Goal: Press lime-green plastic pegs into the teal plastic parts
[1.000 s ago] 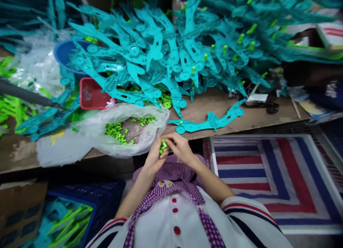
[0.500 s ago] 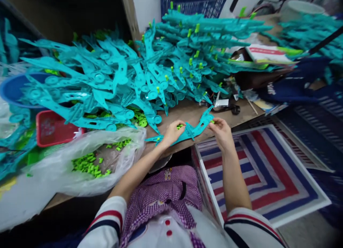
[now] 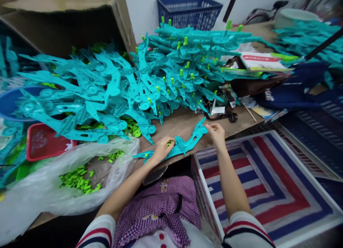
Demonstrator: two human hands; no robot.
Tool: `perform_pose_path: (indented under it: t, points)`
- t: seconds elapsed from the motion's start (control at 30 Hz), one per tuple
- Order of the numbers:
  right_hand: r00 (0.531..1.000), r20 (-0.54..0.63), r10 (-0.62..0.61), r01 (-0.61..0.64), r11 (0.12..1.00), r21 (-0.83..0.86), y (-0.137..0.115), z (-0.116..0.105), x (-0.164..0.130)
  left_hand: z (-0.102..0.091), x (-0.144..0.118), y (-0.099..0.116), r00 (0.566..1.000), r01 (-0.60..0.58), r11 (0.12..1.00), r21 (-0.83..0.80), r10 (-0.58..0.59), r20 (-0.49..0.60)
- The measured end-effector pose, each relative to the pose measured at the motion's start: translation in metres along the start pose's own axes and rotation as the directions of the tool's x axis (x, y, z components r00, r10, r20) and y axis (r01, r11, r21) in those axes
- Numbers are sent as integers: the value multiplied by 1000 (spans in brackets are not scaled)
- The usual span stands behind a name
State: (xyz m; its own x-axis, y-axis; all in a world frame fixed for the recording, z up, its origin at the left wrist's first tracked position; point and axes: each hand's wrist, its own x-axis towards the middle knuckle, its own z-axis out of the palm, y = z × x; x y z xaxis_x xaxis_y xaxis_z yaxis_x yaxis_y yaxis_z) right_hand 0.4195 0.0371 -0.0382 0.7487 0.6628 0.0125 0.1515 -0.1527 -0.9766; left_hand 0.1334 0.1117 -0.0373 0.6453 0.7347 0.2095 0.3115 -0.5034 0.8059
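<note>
A long turquoise plastic part, curved with a pointed tip, lies along the table's front edge. My left hand rests on its left half, fingers curled around several small green plastic pieces. At the part's right end, my right hand is closed in a pinch; a small green piece showed in these fingers a moment earlier, and it is now mostly hidden. Another green piece sits near the part's left tip. To the left, a clear plastic bag lies open with loose green pieces inside.
A large heap of turquoise parts covers the back of the table. A red tray and a blue bowl stand at left, a cardboard box behind. At right below the tabletop is a white-framed crate with a striped sheet.
The camera view has shifted, so the scene sits lower and slightly left. Both hands stay at the same part. The green piece in my right fingers is less visible now.
</note>
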Motion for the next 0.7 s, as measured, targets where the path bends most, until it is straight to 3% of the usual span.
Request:
perform_pose_path:
  t: [0.1, 0.17, 0.43, 0.7]
  points:
    - [983, 186, 1, 0, 1000, -3, 0, 1, 10, 0, 2, 0, 1000, -20, 1000, 12, 20, 6]
    - [969, 247, -3, 2, 1000, 2, 0, 0, 19, 1, 3, 0, 999, -33, 999, 19, 33, 5]
    - [935, 297, -193, 262, 940, -216, -1, 0, 32, 1, 2, 3, 999, -12, 1000, 4, 12, 40]
    - [934, 304, -187, 250, 951, -183, 6, 5, 32, 2, 3, 3, 999, 12, 1000, -4, -12, 51]
